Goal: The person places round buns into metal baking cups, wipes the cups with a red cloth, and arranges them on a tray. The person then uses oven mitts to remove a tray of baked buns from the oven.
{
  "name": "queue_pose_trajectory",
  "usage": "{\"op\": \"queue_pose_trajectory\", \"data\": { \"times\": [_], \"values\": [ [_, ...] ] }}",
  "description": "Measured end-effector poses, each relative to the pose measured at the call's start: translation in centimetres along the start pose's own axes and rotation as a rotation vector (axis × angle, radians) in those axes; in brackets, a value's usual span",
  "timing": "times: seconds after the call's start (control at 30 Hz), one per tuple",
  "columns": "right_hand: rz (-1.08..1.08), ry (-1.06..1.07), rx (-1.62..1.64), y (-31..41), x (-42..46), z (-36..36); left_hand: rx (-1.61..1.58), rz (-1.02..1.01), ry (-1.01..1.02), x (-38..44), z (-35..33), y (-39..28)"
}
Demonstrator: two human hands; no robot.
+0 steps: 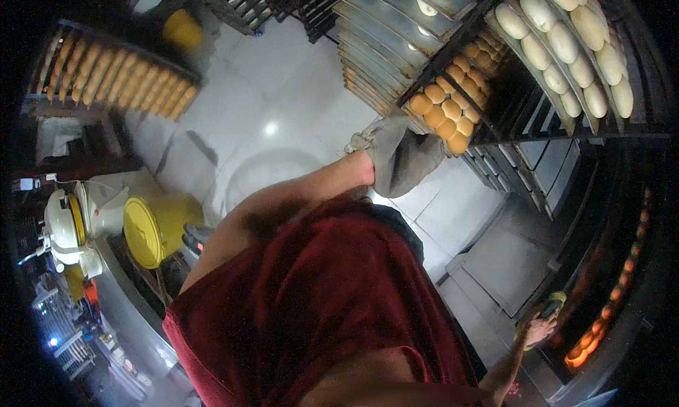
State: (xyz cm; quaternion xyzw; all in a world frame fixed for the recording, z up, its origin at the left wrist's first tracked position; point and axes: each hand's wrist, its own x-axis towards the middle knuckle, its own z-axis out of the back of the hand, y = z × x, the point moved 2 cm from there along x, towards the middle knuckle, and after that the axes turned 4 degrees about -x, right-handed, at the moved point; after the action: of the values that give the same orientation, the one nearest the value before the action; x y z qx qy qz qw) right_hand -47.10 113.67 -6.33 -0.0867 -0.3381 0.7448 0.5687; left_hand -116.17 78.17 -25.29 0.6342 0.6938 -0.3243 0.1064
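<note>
My left arm reaches up through the middle of the view. A thick grey cloth [400, 160] covers my left hand [390, 152] past the knuckles, so the fingers are hidden. The cloth touches the near edge of a tray of golden-brown buns [445, 112] in a metal rack; a grip on the tray itself is hidden. Far to the lower right, my right hand [540, 328] has its fingers curled on a dark pad with yellow-green edging [554, 303]. Just beyond it is a dark oven, where a row of glowing orange buns [594, 330] shows.
Pale dough pieces [562, 41] lie on rack trays at upper right. Stacked metal trays [382, 35] stand beside them. Another rack of browned bread [122, 81] is at upper left. A lidded yellow bucket [146, 232] stands left, near a steel worktop [124, 301].
</note>
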Motion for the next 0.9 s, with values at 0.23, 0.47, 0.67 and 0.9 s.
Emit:
{"op": "queue_pose_trajectory", "data": {
  "times": [0.23, 0.47, 0.67, 0.9],
  "values": [
    [0.095, -0.225, 0.040, 0.7, 0.8, 0.7, 0.012, 0.031, 0.082, 0.7, -2.9, 0.7],
    [-0.009, -0.194, 0.143, 0.2, -0.8, 1.1, 0.054, 0.070, 0.183, 0.9, -6.6, 1.5],
    [0.037, -0.233, 0.186, -3.4, -4.1, -0.1, 0.056, 0.155, 0.254, 1.0, -8.9, 0.8],
    [-0.263, -0.091, 0.286, 5.7, -0.3, 11.8, 0.058, 0.174, 0.351, -1.5, -16.2, -1.1]
  ]
}}
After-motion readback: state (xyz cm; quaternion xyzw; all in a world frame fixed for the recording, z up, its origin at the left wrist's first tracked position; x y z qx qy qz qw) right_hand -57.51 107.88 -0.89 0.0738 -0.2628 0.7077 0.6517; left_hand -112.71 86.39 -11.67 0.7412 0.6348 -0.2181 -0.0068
